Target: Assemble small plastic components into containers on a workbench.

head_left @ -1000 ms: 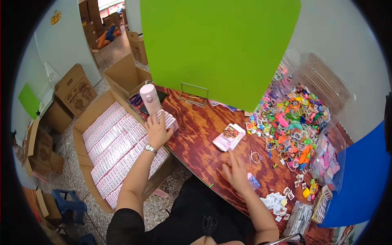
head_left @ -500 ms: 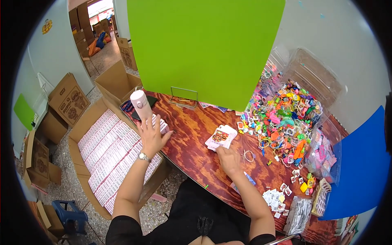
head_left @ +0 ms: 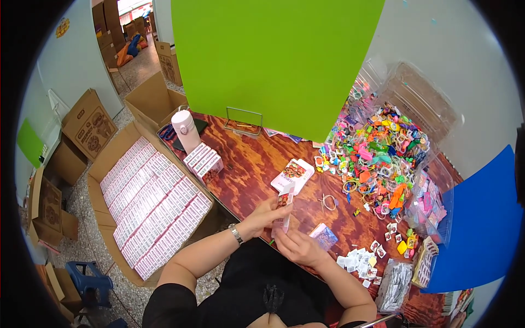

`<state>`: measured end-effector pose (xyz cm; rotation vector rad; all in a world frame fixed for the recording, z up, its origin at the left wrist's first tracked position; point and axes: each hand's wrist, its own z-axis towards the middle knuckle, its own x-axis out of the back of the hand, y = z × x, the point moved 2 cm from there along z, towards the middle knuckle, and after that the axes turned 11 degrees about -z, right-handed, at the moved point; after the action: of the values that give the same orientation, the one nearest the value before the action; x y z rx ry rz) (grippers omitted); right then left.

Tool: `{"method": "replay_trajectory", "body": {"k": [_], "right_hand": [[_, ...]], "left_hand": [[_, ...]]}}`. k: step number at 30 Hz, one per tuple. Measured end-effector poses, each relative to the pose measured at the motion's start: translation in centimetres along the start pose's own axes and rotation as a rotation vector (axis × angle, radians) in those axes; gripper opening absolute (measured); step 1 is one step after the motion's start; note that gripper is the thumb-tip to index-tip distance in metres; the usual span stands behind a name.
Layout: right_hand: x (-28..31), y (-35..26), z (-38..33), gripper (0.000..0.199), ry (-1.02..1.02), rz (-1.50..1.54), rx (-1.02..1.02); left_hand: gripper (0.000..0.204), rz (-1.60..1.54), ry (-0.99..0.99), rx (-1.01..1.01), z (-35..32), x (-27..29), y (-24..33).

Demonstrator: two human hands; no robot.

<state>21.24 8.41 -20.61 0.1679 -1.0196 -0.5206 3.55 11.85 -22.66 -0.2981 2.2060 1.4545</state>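
A small pink and white card box [head_left: 283, 212] with a printed picture stands tilted between my hands, near the front edge of the table. My left hand [head_left: 263, 214] grips its left side, thumb across the front. At its lower end, the fingers of my right hand [head_left: 301, 247] pinch it. Just beyond lies a pile of flat pink and white cartons [head_left: 298, 172]. To the left, a row of small pink and white boxes [head_left: 204, 163] stands beside a pale pink bottle [head_left: 186, 131]. A purple-blue packet [head_left: 324, 236] lies close to my right hand.
A large carton [head_left: 98, 221] at left holds rows of small boxes. Colourful trinkets [head_left: 377, 153] heap up on the right, near small white packets [head_left: 358, 262] and a clear tray of silver sachets [head_left: 395, 287]. A green panel [head_left: 268, 65] stands behind the table [head_left: 240, 188].
My left hand has come from the boxed row by the bottle to the middle. The right hand has drawn back from the carton pile, and both now hold one small box.
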Motion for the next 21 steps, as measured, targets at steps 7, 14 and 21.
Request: {"method": "replay_trajectory", "body": {"k": [7, 14, 21], "right_hand": [[1.1, -0.6, -1.3, 0.032, 0.054, 0.235, -0.055], [1.3, 1.8, 0.0, 0.028, 0.263, 0.199, -0.768], [1.5, 1.6, -0.3, 0.029, 0.22, 0.238, -0.745]], "left_hand": [[0.066, 0.006, 0.063, -0.284, -0.9, -1.3, -0.9], [0.078, 0.704, 0.319, -0.721, -2.2, -2.6, -2.0], [0.068, 0.793, 0.257, -0.958, -3.5, -3.9, -0.8]]}}
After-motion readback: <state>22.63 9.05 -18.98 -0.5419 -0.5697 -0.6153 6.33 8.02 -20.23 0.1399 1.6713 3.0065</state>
